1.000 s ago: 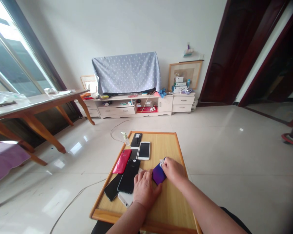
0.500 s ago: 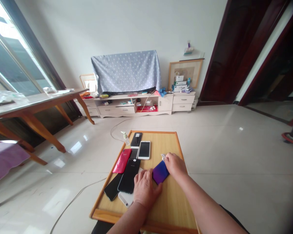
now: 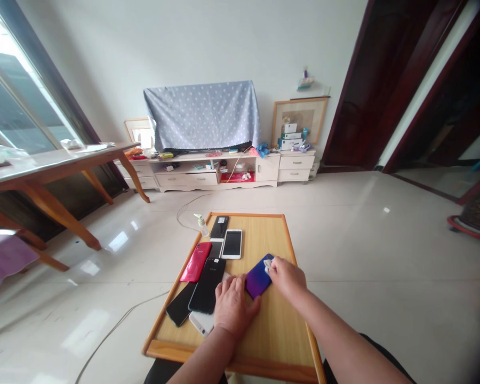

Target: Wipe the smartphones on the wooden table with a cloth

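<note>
A blue-purple phone (image 3: 259,278) lies back up on the small wooden table, its camera corner pointing away from me. My left hand (image 3: 234,305) steadies its near left end, with thumb and forefinger around that corner. My right hand (image 3: 288,277) is closed in a pinch on a small white cloth or tissue (image 3: 268,265), which touches the upper part of the phone's back. Left of my left hand lies a black phone (image 3: 208,285), partly over a white phone (image 3: 202,322) and another dark phone (image 3: 181,305). A red phone (image 3: 197,261) is beside them.
Farther up the wooden table (image 3: 260,226) are a white phone with a dark screen (image 3: 232,244), a black phone (image 3: 219,227) and a pump bottle (image 3: 202,225). Beyond stands a low cabinet (image 3: 192,180); a cable (image 3: 128,312) runs along the floor at left.
My right hand has shifted the white cloth from the phone's far edge onto its back, baring the camera corner. My left hand keeps its place at the phone. The view has turned slightly.
</note>
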Demonstrator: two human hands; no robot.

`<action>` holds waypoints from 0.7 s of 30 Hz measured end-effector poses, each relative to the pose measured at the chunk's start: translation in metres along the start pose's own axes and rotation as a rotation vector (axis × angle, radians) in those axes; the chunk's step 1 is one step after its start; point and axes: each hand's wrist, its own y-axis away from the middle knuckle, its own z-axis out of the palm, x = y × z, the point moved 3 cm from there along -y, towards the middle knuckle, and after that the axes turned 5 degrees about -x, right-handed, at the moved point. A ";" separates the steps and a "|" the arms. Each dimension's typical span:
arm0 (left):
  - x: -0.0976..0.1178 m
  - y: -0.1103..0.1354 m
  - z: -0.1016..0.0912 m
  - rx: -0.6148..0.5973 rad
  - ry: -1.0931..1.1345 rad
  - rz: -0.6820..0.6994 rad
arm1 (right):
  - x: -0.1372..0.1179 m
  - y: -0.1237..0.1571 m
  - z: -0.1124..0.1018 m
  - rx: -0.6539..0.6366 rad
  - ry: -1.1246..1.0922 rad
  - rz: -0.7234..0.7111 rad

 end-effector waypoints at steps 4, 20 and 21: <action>0.003 0.000 -0.002 0.010 -0.018 -0.006 | 0.017 -0.007 -0.011 0.015 0.015 0.057; 0.017 0.001 -0.007 -0.010 -0.060 -0.030 | 0.019 0.012 -0.005 0.001 0.000 0.024; 0.017 0.001 -0.007 -0.011 -0.059 -0.031 | 0.013 0.018 -0.001 -0.005 -0.001 -0.004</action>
